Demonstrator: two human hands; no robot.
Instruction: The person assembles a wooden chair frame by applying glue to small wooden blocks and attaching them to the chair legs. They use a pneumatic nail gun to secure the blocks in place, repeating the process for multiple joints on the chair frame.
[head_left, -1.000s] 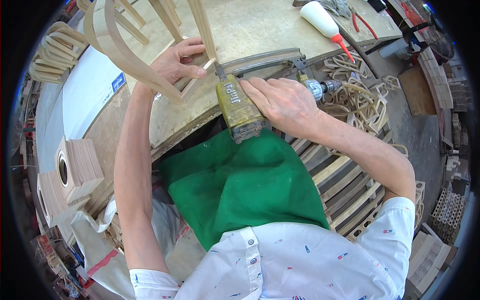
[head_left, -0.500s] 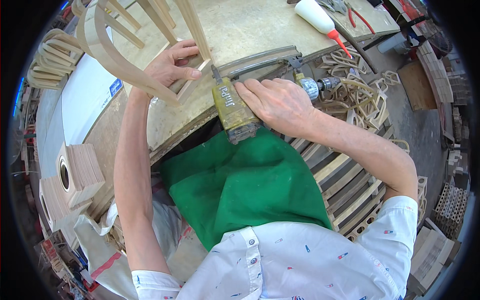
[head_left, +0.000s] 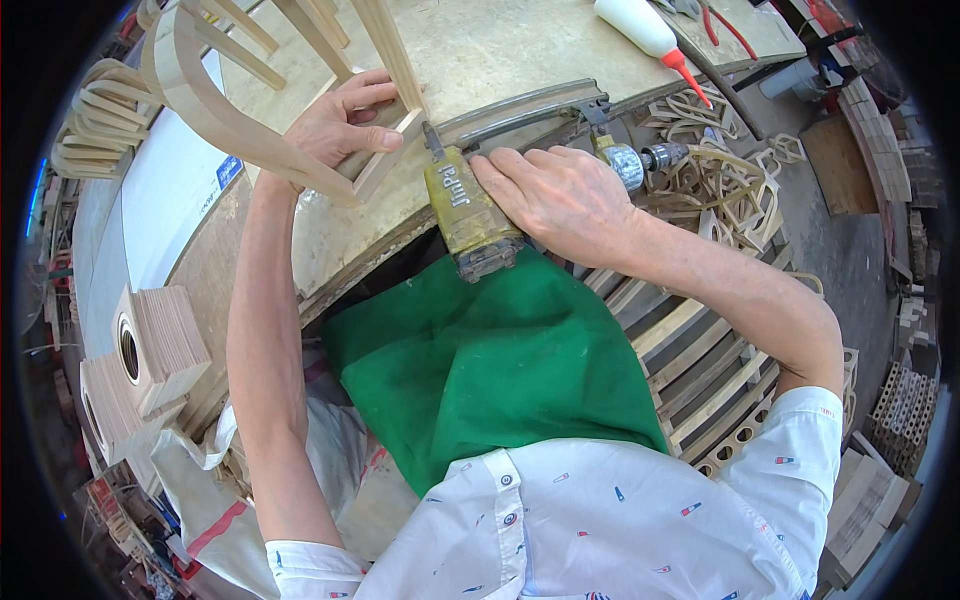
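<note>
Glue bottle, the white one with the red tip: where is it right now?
In the head view the glue bottle lies at the top, right of centre, on the workbench, beyond the right hand and the yellow nail gun.

Nail gun (head_left: 468, 212) grip hidden under right hand (head_left: 562, 196).

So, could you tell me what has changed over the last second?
Very little. The right hand keeps its grip on the yellow nail gun, nose at the joint, and the left hand still presses the wooden chair frame onto the workbench. Nothing was taken up or let go; the glue bottle lies where it was.
</note>
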